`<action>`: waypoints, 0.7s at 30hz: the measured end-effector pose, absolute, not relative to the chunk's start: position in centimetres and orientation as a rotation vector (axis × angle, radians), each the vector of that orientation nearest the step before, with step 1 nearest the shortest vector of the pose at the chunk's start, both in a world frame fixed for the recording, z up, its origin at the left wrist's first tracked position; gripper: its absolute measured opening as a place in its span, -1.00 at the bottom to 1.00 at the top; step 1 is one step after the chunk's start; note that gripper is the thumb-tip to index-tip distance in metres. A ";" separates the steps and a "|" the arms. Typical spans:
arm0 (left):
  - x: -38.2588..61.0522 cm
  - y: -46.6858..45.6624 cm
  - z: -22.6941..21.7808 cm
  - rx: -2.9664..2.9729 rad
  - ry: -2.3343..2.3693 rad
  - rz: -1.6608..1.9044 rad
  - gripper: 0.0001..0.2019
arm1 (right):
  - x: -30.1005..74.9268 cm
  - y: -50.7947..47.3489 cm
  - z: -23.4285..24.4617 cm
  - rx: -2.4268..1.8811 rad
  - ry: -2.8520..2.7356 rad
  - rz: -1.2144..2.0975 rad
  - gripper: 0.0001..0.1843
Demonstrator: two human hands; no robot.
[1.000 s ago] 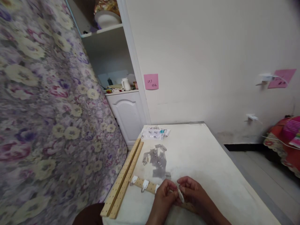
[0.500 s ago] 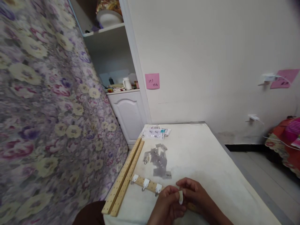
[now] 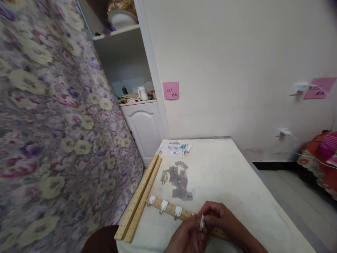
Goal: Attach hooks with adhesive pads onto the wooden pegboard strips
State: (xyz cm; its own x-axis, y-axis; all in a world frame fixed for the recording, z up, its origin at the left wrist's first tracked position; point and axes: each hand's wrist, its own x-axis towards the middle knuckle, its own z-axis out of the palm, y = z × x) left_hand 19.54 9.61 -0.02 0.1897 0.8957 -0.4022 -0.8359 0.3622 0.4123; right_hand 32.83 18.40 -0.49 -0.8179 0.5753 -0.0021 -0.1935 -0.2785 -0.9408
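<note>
A small white adhesive hook [image 3: 202, 223] is pinched between the fingertips of my two hands, close above the table. My left hand [image 3: 187, 234] is closed at its left side, and my right hand [image 3: 222, 218] is closed at its right side. Beneath them lies a perforated wooden strip [image 3: 170, 208], partly hidden by the hands. Fixed along its visible left part are a first white hook [image 3: 151, 200], a second white hook [image 3: 163, 205] and a third white hook [image 3: 178, 211], each with a metal loop hanging down.
Two long perforated wooden strips [image 3: 143, 200] run along the left table edge. Grey clear packets [image 3: 179, 181] with small metal parts lie mid-table on a white cloth [image 3: 223, 172]. A blister pack [image 3: 172, 150] sits at the far end. A floral curtain [image 3: 65, 140] hangs at left.
The white hook in my fingers has turned to show more of its edge. My left fingers have shifted slightly downward, while my right hand has moved a little to the right.
</note>
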 end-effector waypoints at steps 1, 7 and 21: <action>19.6 9.6 0.1 0.142 0.669 1.227 -0.90 | 32.9 18.4 -0.4 -0.475 -1.494 2.136 -0.75; 20.2 9.9 0.8 0.312 0.964 1.257 -0.84 | 33.1 18.6 -1.0 -0.543 -1.457 2.129 -0.76; 19.9 10.3 -0.4 0.678 1.216 1.302 -0.73 | 33.2 19.7 -2.3 -0.799 -1.709 1.730 -0.74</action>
